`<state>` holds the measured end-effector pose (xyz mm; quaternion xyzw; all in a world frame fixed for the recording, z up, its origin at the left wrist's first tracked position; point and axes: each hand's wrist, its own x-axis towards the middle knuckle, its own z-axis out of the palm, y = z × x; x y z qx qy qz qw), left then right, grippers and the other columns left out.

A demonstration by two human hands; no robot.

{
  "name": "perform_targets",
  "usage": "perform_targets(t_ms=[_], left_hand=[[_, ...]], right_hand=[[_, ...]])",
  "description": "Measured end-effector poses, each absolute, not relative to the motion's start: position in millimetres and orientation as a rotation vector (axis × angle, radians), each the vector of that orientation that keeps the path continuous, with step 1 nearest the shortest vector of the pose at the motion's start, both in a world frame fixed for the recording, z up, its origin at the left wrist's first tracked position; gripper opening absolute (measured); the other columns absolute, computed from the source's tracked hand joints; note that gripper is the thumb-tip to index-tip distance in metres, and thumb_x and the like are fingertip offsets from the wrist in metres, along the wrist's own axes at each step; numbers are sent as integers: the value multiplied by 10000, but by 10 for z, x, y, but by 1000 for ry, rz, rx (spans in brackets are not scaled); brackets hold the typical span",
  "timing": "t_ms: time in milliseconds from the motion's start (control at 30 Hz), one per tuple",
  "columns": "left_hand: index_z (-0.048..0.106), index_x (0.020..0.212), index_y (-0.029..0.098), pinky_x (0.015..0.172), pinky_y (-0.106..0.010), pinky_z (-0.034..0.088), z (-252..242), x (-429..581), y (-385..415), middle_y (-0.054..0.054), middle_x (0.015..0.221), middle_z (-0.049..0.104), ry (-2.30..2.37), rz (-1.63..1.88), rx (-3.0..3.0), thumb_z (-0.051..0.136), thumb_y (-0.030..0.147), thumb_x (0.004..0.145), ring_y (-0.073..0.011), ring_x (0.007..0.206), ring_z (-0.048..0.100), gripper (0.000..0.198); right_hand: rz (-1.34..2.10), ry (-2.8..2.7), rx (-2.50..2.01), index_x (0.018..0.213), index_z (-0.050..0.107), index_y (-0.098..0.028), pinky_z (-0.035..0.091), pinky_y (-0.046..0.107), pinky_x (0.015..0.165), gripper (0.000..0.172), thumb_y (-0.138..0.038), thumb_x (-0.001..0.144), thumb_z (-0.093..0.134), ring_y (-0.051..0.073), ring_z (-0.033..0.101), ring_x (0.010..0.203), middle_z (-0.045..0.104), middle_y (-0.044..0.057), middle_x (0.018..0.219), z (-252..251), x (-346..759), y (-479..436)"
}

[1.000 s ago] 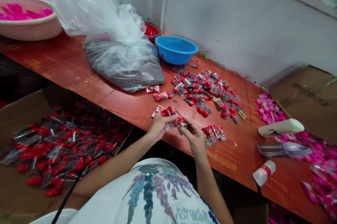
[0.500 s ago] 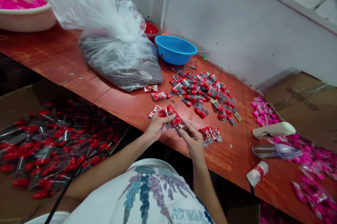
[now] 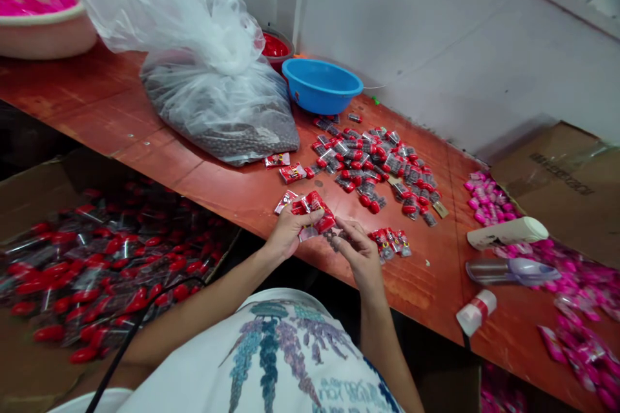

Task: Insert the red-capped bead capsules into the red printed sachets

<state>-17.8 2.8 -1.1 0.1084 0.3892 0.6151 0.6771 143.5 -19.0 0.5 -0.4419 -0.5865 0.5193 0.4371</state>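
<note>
Over the table's front edge, my left hand (image 3: 285,232) pinches several red printed packets (image 3: 318,205) between thumb and fingers. Close by, my right hand (image 3: 362,259) has its fingertips closed on small dark beads (image 3: 331,236) at the packets' lower right side; whether a clear wrapper encloses the beads I cannot tell. A row of red packets (image 3: 390,242) lies just right of my right hand. Behind both hands spreads a heap of small clear tubes with red caps (image 3: 363,164), filled with dark beads.
A large clear bag (image 3: 227,135) of dark beads stands left of a blue basin (image 3: 322,86). Below the table, a carton holds red-capped tubes (image 3: 121,258). Pink pieces (image 3: 581,284), a white cylinder (image 3: 508,233) and a clear scoop (image 3: 513,272) lie at right.
My right hand has shifted slightly right, with the beads more exposed at its fingertips. My left hand keeps its hold on the packets. The view has tilted a little.
</note>
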Motion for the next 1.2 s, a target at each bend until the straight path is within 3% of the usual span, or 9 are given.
perform_targets(t_ms=[567,733,1033,1200], left_hand=[[612,858,153,604,-291,562,-2,-193,-28,1,744,660,895,1340,356,837,136,514,-139,628,625,411],[617,854,163,622,-312,563,10,-222,-45,-5,756,672,887,1309,393,833,152,527,-150,629,634,393],[641,792,144,620,-256,523,-17,-286,-66,-10,734,687,1030,1224,586,839,180,514,-147,632,634,344],[623,869,146,581,-238,506,-59,-421,3,-8,758,682,978,1083,624,835,167,521,-132,612,620,408]], right_hand=[[1364,-1535,-1096,1161,642,-322,476,315,813,360,-246,811,615,182,563,945,579,27,1051,57,1487,-195],[1387,-1298,-1097,1171,581,-301,518,324,779,420,-263,765,677,175,595,892,620,25,1017,20,1407,-223],[1187,-1207,-1091,1130,529,-264,499,362,892,373,-241,785,669,173,611,974,605,46,1098,-154,1209,-335],[1301,-1084,-1012,1071,535,-268,535,312,787,349,-227,761,689,161,625,907,627,20,1000,-179,1155,-336]])
